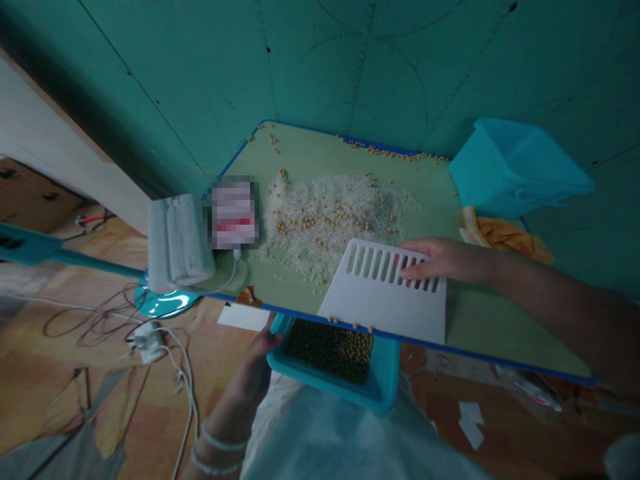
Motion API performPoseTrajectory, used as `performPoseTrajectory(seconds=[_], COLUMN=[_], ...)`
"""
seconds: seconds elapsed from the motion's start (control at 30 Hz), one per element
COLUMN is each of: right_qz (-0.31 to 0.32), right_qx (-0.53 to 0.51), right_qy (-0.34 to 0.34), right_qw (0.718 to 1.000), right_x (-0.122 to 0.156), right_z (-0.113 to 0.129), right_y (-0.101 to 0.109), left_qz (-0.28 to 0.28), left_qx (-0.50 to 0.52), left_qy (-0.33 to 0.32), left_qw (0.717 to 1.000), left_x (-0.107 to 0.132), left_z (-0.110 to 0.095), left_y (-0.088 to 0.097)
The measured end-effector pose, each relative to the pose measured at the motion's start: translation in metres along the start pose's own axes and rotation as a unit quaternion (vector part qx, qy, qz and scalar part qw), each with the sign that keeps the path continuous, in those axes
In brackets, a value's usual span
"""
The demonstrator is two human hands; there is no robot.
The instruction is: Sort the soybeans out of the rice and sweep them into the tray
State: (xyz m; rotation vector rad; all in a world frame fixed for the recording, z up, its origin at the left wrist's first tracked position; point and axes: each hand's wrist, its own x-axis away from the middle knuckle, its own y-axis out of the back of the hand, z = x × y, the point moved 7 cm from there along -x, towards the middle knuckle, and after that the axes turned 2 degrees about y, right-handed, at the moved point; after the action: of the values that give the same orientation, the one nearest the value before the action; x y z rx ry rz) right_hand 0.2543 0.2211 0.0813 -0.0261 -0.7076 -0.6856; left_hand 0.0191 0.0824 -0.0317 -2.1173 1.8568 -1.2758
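A pile of white rice mixed with yellow beans (325,217) lies on a green table top with a blue edge (475,320). My right hand (440,261) presses its fingers on the slotted end of a white flat scraper (387,293), which reaches to the table's near edge with a few beans at its lip. My left hand (255,373) grips the rim of a teal bin (340,370) held just under that edge; it holds dark beans.
A white power bank (177,243) with a cable sits at the table's left corner beside a blurred card (233,212). A teal bag (515,167) and orange wrappers (505,235) lie at the right. Cables and paper scraps litter the wooden floor below.
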Motion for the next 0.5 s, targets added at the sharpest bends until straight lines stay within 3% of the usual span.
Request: performPoseTrajectory(seconds=[0.3, 0.5], right_qz=[-0.032, -0.042], right_qx=[0.044, 0.236], right_qy=[0.019, 0.07], right_qw=[0.998, 0.968], right_x=[0.01, 0.03], right_z=[0.009, 0.026], right_y=[-0.005, -0.013], left_qz=[0.013, 0.008], left_qx=[0.006, 0.012], left_qy=[-0.006, -0.017], left_qw=[1.0, 1.0], left_x=[-0.005, -0.003], left_z=[0.003, -0.001], left_y=[-0.002, -0.006])
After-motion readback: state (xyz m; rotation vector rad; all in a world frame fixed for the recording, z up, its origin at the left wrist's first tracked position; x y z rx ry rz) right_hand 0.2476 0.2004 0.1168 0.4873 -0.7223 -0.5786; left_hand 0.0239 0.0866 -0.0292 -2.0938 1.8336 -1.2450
